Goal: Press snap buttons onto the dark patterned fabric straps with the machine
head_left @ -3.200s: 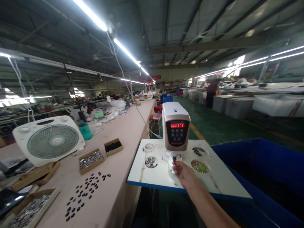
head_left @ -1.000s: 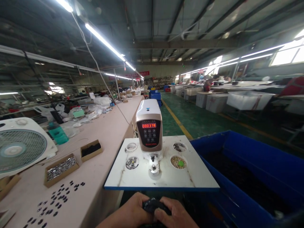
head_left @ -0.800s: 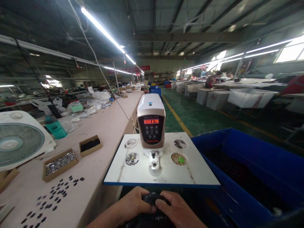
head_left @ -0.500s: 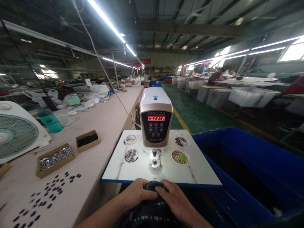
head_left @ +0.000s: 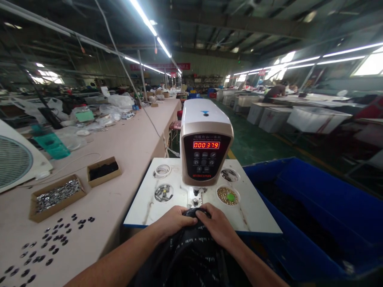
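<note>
Both my left hand (head_left: 176, 220) and my right hand (head_left: 216, 221) grip the edge of a black garment (head_left: 193, 247) with small white lettering. My thumbs lie on top of the cloth, close together, and the fingers curl underneath, mostly hidden. The cloth's edge is just in front of the lower die of a snap-fastening machine (head_left: 206, 119), whose red display reads 000379. Whether the cloth touches the die (head_left: 195, 201) I cannot tell. Below my hands the garment hangs over the front of the white machine table (head_left: 140, 213).
Cups in the tabletop hold gold snap parts (head_left: 224, 195) and metal pieces (head_left: 163, 193). To the right stands a blue bin (head_left: 269, 169) with dark cloth inside. On the left bench are a box of metal fasteners (head_left: 56, 195), loose dark fasteners (head_left: 54, 239) and a fan (head_left: 18, 159).
My hands have carried the garment edge forward from the table's front to the machine's die. The camera view has shifted slightly, with the machine now looming larger.
</note>
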The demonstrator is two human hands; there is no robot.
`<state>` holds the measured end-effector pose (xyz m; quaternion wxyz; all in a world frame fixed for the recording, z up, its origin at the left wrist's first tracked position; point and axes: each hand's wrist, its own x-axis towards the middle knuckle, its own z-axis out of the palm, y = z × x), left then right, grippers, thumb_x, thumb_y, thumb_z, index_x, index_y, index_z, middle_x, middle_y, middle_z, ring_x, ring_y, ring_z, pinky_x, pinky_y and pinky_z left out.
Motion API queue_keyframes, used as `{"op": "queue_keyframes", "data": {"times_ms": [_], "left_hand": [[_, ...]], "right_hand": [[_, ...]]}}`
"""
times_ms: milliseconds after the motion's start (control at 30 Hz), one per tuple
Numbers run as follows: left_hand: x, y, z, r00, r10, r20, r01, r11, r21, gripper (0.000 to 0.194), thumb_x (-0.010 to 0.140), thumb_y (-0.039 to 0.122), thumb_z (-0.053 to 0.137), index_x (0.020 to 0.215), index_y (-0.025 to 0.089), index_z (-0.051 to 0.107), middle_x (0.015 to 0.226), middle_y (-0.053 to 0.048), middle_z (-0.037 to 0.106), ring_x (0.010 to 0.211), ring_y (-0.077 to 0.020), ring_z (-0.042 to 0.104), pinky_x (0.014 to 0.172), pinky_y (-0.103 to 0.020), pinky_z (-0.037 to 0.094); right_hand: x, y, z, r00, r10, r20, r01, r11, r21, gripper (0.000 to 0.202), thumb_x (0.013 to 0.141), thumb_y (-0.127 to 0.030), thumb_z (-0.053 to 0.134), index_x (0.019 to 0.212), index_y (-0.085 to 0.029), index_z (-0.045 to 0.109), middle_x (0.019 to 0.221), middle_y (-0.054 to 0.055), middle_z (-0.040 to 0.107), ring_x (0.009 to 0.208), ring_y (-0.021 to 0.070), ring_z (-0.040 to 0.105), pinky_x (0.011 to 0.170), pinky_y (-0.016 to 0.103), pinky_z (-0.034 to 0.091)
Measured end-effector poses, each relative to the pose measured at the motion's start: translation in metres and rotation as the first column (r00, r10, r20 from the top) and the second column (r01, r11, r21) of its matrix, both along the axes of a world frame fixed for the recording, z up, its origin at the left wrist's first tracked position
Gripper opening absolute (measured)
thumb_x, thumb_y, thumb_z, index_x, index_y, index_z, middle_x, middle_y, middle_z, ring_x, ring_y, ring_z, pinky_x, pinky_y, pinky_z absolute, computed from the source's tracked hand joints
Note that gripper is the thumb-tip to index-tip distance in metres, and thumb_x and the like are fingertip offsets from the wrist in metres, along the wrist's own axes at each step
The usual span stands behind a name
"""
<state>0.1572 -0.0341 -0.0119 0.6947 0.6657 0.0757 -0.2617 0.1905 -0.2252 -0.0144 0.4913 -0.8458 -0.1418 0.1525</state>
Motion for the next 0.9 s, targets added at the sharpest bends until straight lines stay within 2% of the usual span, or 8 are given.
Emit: {"op": "queue_keyframes", "data": {"times_ms": [133,300,567,733,900], "left_hand": [[0.023,0.002,-0.001,0.997,0.027,0.069,-0.034,0.994,0.107,0.046,0.064,0.046,0.077,0.088,0.007,0.072,0.074,-0.004,0.068,0.066,-0.0181,0.057,0.070,-0.031,0.042],[0.042,0.004,-0.001,0.994,0.016,0.109,-0.034,0.986,0.165,0.041,0.066,0.042,0.073,0.090,0.008,0.071,0.078,-0.005,0.070,0.072,-0.0204,0.059,0.073,-0.032,0.043],[0.052,0.005,-0.002,0.993,0.022,0.113,-0.045,0.978,0.205,0.046,0.065,0.045,0.073,0.094,0.010,0.073,0.086,-0.007,0.073,0.081,-0.0250,0.065,0.082,-0.035,0.047],[0.055,0.006,-0.003,0.993,0.030,0.111,-0.052,0.979,0.196,0.046,0.065,0.047,0.072,0.093,0.010,0.073,0.089,-0.008,0.074,0.084,-0.0259,0.066,0.081,-0.035,0.049],[0.059,0.008,-0.009,0.997,0.043,0.064,-0.055,0.980,0.192,0.051,0.061,0.049,0.072,0.092,0.009,0.071,0.086,-0.009,0.074,0.078,-0.0251,0.066,0.076,-0.035,0.050]], "right_hand": [[0.023,0.007,-0.005,0.993,-0.076,0.085,0.076,0.997,0.000,0.022,0.089,-0.041,0.061,0.096,-0.021,0.068,0.095,0.002,0.072,0.092,0.0218,0.063,0.079,0.030,0.040],[0.046,0.014,-0.008,0.988,-0.108,0.110,0.113,0.993,-0.039,0.022,0.086,-0.040,0.063,0.091,-0.019,0.070,0.093,0.004,0.073,0.089,0.0220,0.063,0.075,0.029,0.040],[0.057,0.018,-0.004,0.987,-0.108,0.119,0.119,0.989,-0.086,0.023,0.084,-0.032,0.060,0.088,-0.015,0.074,0.082,0.004,0.071,0.077,0.0183,0.060,0.071,0.026,0.041],[0.060,0.020,0.000,0.988,-0.087,0.123,0.102,0.988,-0.113,0.022,0.083,-0.030,0.059,0.084,-0.014,0.074,0.078,0.004,0.070,0.071,0.0167,0.059,0.067,0.024,0.040],[0.064,0.021,-0.003,0.989,-0.080,0.124,0.096,0.987,-0.127,0.024,0.083,-0.032,0.059,0.082,-0.014,0.074,0.076,0.005,0.071,0.071,0.0171,0.061,0.064,0.024,0.039]]}}
